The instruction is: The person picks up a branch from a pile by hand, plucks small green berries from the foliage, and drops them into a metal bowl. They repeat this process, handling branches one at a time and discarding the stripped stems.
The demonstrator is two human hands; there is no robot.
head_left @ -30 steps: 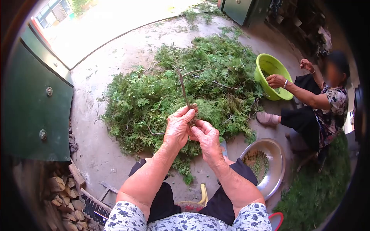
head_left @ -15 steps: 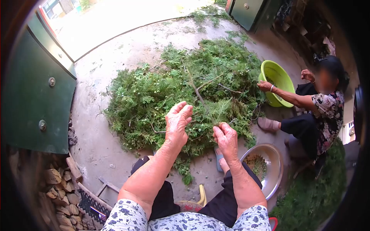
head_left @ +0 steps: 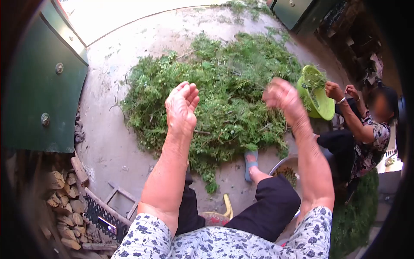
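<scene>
My left hand (head_left: pixel 183 105) is raised over the near left part of the heap of green conifer branches (head_left: pixel 207 103). Its palm is turned inward and its fingers are loosely bent, with nothing visible in them. My right hand (head_left: pixel 282 97) is over the right side of the heap, smeared by motion, so its grip cannot be made out. A faint green blur lies just beyond it, perhaps a sprig. Below my right forearm, a metal basin (head_left: pixel 286 166) holding small green and brown bits is partly hidden.
At right, a seated person (head_left: pixel 366 125) holds a green sprig (head_left: pixel 315 79) over a lime-green tub (head_left: pixel 323 103). Split firewood (head_left: pixel 64 207) and a wooden frame (head_left: pixel 116 194) lie at lower left. Green metal doors (head_left: pixel 47 90) flank the doorway. More greenery (head_left: pixel 355 216) spreads at lower right.
My right hand has swung forward and right from the near edge of the heap, where it pinched a sprig. My left hand moved slightly left. The other person has lifted a sprig over the tub.
</scene>
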